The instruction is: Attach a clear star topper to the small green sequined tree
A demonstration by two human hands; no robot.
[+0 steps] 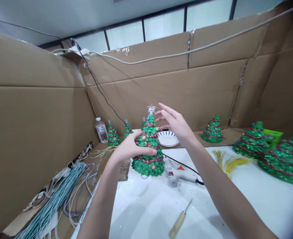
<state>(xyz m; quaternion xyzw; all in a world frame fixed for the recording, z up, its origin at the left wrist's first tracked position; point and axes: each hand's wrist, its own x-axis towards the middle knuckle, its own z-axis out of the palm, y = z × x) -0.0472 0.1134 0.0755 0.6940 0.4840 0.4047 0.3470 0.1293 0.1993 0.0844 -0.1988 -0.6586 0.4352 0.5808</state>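
Note:
A small green sequined Christmas tree with red garland and a clear star on top stands on the white table. My left hand grips its middle from the left, thumb across the front. My right hand hovers just right of the star, fingers spread and holding nothing.
A glue gun with a black cord lies beside the tree, a wooden-handled awl nearer me. More sequined trees stand right and behind, with a plate, water bottle, yellow strands and wire bundles. Cardboard walls surround.

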